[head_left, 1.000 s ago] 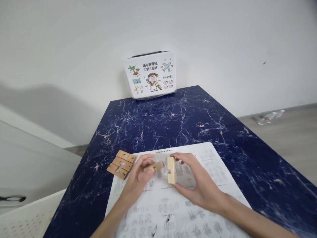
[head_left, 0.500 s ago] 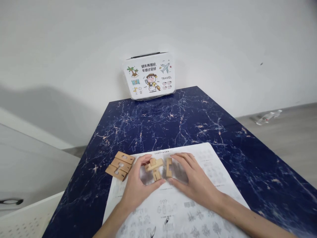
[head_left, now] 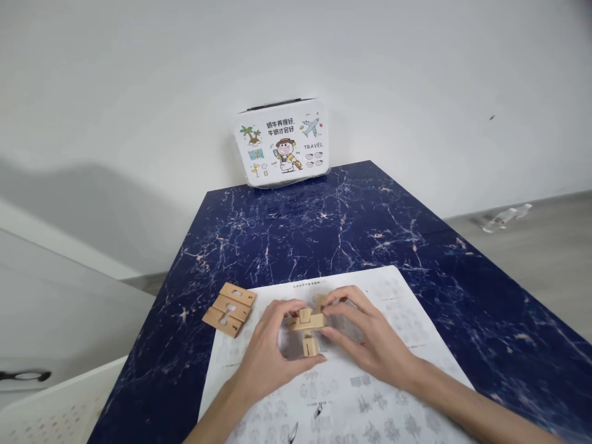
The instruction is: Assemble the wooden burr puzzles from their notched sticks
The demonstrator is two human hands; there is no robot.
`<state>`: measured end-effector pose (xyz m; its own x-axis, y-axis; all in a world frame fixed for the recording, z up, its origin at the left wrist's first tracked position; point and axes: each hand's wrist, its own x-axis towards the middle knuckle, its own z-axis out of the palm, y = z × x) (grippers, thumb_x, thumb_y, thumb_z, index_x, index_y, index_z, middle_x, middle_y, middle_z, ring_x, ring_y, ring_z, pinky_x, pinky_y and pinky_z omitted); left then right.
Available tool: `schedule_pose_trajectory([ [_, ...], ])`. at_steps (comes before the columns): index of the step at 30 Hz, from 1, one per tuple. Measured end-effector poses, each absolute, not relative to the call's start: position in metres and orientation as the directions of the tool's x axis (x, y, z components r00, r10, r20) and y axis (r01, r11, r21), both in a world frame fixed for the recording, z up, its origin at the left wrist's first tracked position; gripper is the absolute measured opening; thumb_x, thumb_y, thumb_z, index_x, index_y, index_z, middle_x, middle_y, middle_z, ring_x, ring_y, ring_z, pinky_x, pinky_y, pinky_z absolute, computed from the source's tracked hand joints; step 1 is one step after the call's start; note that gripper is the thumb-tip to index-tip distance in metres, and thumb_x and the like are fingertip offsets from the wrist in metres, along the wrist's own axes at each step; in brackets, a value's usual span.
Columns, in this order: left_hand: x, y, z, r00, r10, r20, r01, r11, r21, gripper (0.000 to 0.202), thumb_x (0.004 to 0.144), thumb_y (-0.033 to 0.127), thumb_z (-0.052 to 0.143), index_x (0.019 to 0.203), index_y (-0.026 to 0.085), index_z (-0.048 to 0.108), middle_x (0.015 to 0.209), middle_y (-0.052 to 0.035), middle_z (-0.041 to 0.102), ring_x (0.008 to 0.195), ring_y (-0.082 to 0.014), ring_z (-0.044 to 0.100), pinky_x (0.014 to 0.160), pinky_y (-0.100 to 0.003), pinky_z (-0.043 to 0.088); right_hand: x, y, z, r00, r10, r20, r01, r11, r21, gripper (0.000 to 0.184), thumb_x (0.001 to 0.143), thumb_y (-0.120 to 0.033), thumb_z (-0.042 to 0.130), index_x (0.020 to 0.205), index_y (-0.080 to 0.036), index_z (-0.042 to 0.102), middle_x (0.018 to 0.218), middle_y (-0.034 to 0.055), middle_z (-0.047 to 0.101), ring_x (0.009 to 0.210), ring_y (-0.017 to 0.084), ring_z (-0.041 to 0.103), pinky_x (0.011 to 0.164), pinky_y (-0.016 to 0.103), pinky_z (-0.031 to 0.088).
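Observation:
Between the thumb and fingers of my left hand (head_left: 272, 342) is a cross-shaped pair of interlocked wooden puzzle pieces (head_left: 309, 323), with a dark mark on the lower end. My right hand (head_left: 358, 327) is closed around another wooden puzzle piece (head_left: 320, 301), whose upper end shows past the fingertips; the rest of it is hidden. That piece sits right against the end of the crossbar, and I cannot tell whether they lock together. Left of my hands, several notched wooden pieces (head_left: 230, 308) lie side by side, numbered, half on the paper's edge.
A printed sheet of diagrams (head_left: 383, 382) lies under my hands on the dark blue marbled table (head_left: 300, 234). At the table's far end a white cartoon-printed case (head_left: 284, 145) stands against the wall. A white perforated basket (head_left: 55, 413) is at the lower left.
My hands have come together: the right-hand piece, apart from the joined pieces before, now meets the end of their crossbar. The joined pieces have shifted right and slightly toward me.

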<state>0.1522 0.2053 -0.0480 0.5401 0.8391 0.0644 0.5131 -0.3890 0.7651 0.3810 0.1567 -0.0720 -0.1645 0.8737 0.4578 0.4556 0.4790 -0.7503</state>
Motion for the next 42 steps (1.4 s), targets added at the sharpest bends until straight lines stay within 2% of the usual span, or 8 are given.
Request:
schedule_pose_trajectory([
  [7, 0.156, 0.200, -0.048, 0.546, 0.824, 0.150, 0.526, -0.477, 0.704, 0.071, 0.070, 0.034, 0.096, 0.127, 0.031, 0.054, 0.120, -0.0033, 0.065, 0.109, -0.0284, 0.062, 0.094, -0.043, 0.051, 0.381, 0.158, -0.068, -0.186, 0.861, 0.473, 0.422, 0.505, -0.753, 0.014, 0.102, -0.024, 0.061, 0.116, -0.026, 0.062, 0.117, 0.0090, 0.060, 0.112, 0.027, 0.060, 0.092, 0.043, 0.054],
  [14, 0.154, 0.205, -0.055, 0.527, 0.803, 0.276, 0.545, -0.569, 0.615, 0.066, 0.078, 0.025, 0.088, 0.130, 0.030, 0.049, 0.117, -0.0046, 0.066, 0.108, -0.0279, 0.062, 0.093, -0.044, 0.052, 0.374, 0.154, -0.062, -0.220, 0.866, 0.449, 0.307, 0.499, -0.811, 0.009, 0.097, -0.021, 0.064, 0.105, -0.024, 0.061, 0.111, 0.0069, 0.062, 0.102, 0.024, 0.062, 0.087, 0.040, 0.052],
  [17, 0.152, 0.207, -0.057, 0.499, 0.825, 0.264, 0.585, -0.546, 0.600, 0.067, 0.076, 0.027, 0.090, 0.130, 0.029, 0.049, 0.118, -0.0051, 0.065, 0.110, -0.0291, 0.063, 0.095, -0.046, 0.052, 0.376, 0.155, -0.060, -0.131, 0.923, 0.362, 0.228, 0.384, -0.895, 0.003, 0.100, -0.025, 0.060, 0.097, -0.024, 0.059, 0.108, 0.0058, 0.066, 0.099, 0.023, 0.064, 0.087, 0.038, 0.052],
  [23, 0.152, 0.209, -0.061, 0.480, 0.841, 0.249, 0.642, -0.530, 0.554, 0.067, 0.076, 0.029, 0.091, 0.131, 0.030, 0.052, 0.125, -0.0061, 0.065, 0.118, -0.0311, 0.061, 0.101, -0.050, 0.052, 0.389, 0.167, -0.067, 0.122, 0.989, 0.080, 0.098, 0.069, -0.993, 0.024, 0.101, -0.045, 0.059, 0.093, -0.023, 0.055, 0.086, 0.0028, 0.066, 0.072, 0.019, 0.064, 0.068, 0.032, 0.051],
  [27, 0.152, 0.209, -0.061, 0.481, 0.841, 0.248, 0.648, -0.531, 0.545, 0.065, 0.077, 0.030, 0.090, 0.131, 0.029, 0.053, 0.125, -0.0063, 0.065, 0.119, -0.0312, 0.060, 0.102, -0.050, 0.052, 0.388, 0.168, -0.072, 0.144, 0.989, 0.019, 0.218, -0.013, -0.976, 0.025, 0.101, -0.048, 0.057, 0.097, -0.023, 0.053, 0.072, -0.0021, 0.058, 0.062, 0.017, 0.056, 0.057, 0.029, 0.043],
  [31, 0.153, 0.209, -0.060, 0.499, 0.837, 0.226, 0.647, -0.533, 0.545, 0.065, 0.077, 0.030, 0.090, 0.130, 0.027, 0.054, 0.130, -0.0066, 0.062, 0.123, -0.0306, 0.058, 0.105, -0.049, 0.051, 0.385, 0.166, -0.071, 0.092, 0.995, 0.046, 0.405, 0.004, -0.914, 0.029, 0.104, -0.050, 0.052, 0.107, -0.023, 0.059, 0.066, -0.0032, 0.058, 0.056, 0.017, 0.052, 0.055, 0.030, 0.041],
  [36, 0.153, 0.210, -0.059, 0.514, 0.838, 0.183, 0.651, -0.520, 0.553, 0.062, 0.078, 0.029, 0.090, 0.129, 0.027, 0.054, 0.131, -0.0068, 0.060, 0.125, -0.0304, 0.056, 0.107, -0.049, 0.051, 0.386, 0.168, -0.071, 0.064, 0.995, 0.077, 0.463, 0.039, -0.885, 0.028, 0.105, -0.046, 0.053, 0.115, -0.023, 0.064, 0.072, 0.0001, 0.066, 0.059, 0.018, 0.057, 0.059, 0.031, 0.045],
  [42, 0.150, 0.210, -0.063, 0.523, 0.840, 0.144, 0.652, -0.503, 0.568, 0.065, 0.080, 0.032, 0.088, 0.135, 0.030, 0.053, 0.136, -0.0065, 0.058, 0.128, -0.0309, 0.057, 0.109, -0.050, 0.051, 0.385, 0.167, -0.074, -0.041, 0.992, 0.118, 0.457, 0.123, -0.881, 0.024, 0.106, -0.033, 0.048, 0.124, -0.024, 0.062, 0.091, 0.0039, 0.072, 0.067, 0.019, 0.062, 0.064, 0.034, 0.050],
])
